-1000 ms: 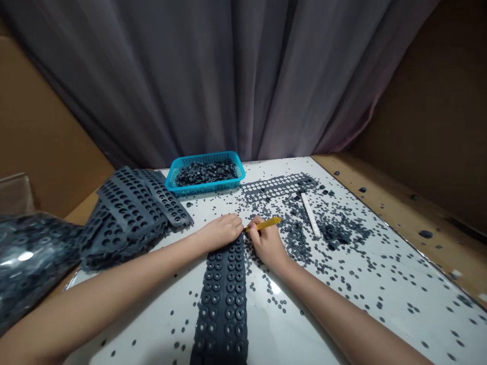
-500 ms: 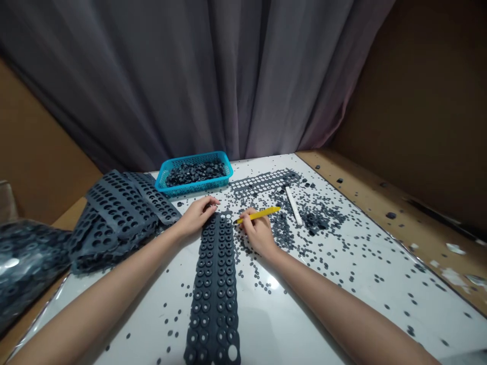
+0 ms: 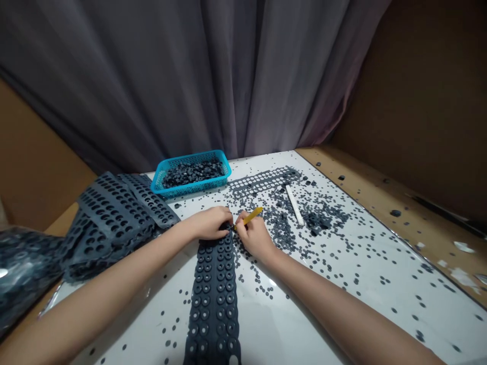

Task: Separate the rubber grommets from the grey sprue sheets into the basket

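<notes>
A long dark grey rubber strip point(image 3: 214, 299) studded with round parts lies lengthwise on the white table point(image 3: 304, 304) in front of me. My left hand point(image 3: 207, 223) rests curled on the strip's far end, fingers pressed down on it. My right hand point(image 3: 253, 235) is closed around a yellow stick tool point(image 3: 249, 218), whose tip meets the strip's far end beside my left fingers. Several small dark round pieces point(image 3: 289, 228) lie scattered around both hands.
A blue basket point(image 3: 190, 173) of dark round pieces stands at the back. A pile of emptied grey strips point(image 3: 114, 213) lies at the left, a dark plastic bag point(image 3: 19, 274) beyond it. A perforated strip point(image 3: 262, 181) and a white stick point(image 3: 294, 205) lie at the back right. A grey curtain hangs behind.
My left hand has come back onto the strip's far end and curled shut. My right hand has swung the yellow tool's tip in to the same spot.
</notes>
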{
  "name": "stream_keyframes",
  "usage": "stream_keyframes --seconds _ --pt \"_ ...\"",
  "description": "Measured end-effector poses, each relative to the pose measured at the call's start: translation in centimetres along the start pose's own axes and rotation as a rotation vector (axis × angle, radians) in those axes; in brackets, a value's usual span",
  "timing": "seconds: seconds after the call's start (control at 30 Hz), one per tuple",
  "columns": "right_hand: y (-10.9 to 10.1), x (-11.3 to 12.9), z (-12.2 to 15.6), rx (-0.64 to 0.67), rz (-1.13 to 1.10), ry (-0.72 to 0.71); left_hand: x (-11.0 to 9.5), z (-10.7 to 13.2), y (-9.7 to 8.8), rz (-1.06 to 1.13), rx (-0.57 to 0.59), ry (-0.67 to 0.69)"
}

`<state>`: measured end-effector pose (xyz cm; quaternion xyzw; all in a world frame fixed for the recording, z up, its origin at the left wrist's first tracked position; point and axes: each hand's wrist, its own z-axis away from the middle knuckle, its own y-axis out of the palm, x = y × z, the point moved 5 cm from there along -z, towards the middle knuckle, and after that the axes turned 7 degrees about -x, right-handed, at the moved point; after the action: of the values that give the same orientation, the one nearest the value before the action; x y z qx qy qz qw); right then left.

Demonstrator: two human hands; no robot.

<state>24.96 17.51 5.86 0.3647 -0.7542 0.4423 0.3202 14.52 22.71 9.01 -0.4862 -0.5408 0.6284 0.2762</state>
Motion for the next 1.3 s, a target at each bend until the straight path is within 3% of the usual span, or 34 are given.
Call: stream_keyframes --seconds 0.1,0.2,0.33,0.5,0.6,0.87,1.1,1.3 --pt "0.0 0.1 0.1 0.019 0.018 -0.011 -0.4 -0.1 0.7 -0.051 0.020 -0.011" --pt "0.0 0.2 0.3 0.034 0.038 -0.009 -0.2 0.5 1.6 -0.053 -0.039 -0.059" --pt "0.0 0.3 0.4 0.050 0.053 -0.001 0.8 1.9 2.0 0.043 -0.183 -0.140" --pt "0.0 0.3 0.5 0.050 0.009 0.011 3.1 3.8 0.8 0.180 -0.478 -0.356" --pt "-0.3 0.2 0.5 0.015 -0.042 0.031 3.6 4.5 0.1 0.250 -0.541 -0.418" --pt "-0.5 0.1 0.5 0.004 -0.069 0.040 0.7 2.8 -0.5 0.292 -0.286 -0.250" --pt "-0.1 0.1 0.5 0.038 0.004 0.010 -0.3 0.8 0.1 0.192 -0.100 -0.150" --pt "-0.2 -0.1 0.6 0.061 0.020 0.017 -0.7 0.5 1.4 0.114 -0.055 -0.139"
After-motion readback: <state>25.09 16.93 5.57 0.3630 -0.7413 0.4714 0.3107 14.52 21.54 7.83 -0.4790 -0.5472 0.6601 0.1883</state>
